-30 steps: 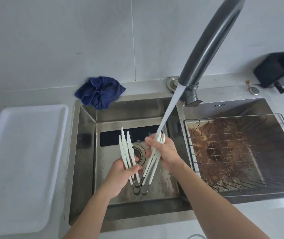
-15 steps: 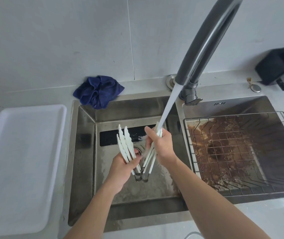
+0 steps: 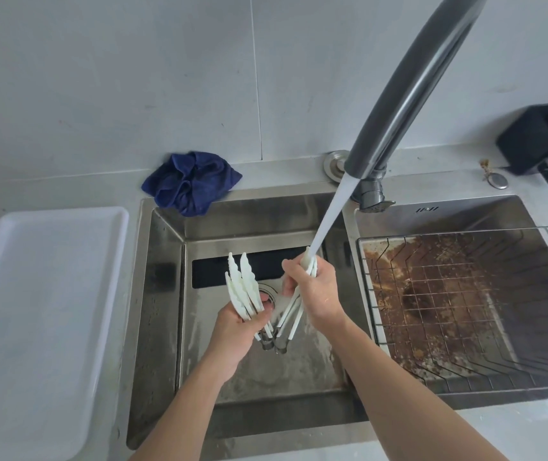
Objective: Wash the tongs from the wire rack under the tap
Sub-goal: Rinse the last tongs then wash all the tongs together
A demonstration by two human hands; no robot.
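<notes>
Over the left basin of the steel sink (image 3: 166, 294), at about 6 o'clock from the frame's centre: white tongs (image 3: 246, 291), several pairs bunched together, splayed in a V with the metal hinge ends low and close together near the basin floor. Left hand (image 3: 237, 327) curled round one bundle of arms, scalloped tips fanned toward 11 o'clock. Right hand (image 3: 315, 291) wrapped round the other bundle, thumb across the front, tips pointing toward 1 o'clock and sitting directly in the water stream (image 3: 332, 211). Stream running white and steady, slanting down from the spout of the dark grey tap (image 3: 409, 84), which arcs in from 1 o'clock at the top edge. Drain partly visible between the two hands, behind the tongs. In the right basin, at 3 o'clock: wire rack (image 3: 465, 311), spanning the opening above a brown-stained bottom. At 9 o'clock, on the counter: white tray (image 3: 33, 311), long side parallel to the sink's edge. At 11 o'clock from the hands, on the back rim of the sink: crumpled blue cloth (image 3: 192, 181), one corner hanging over the edge. At 2 o'clock, on the counter against the wall: black container (image 3: 538, 138) tipped on its side, handle toward the front.
</notes>
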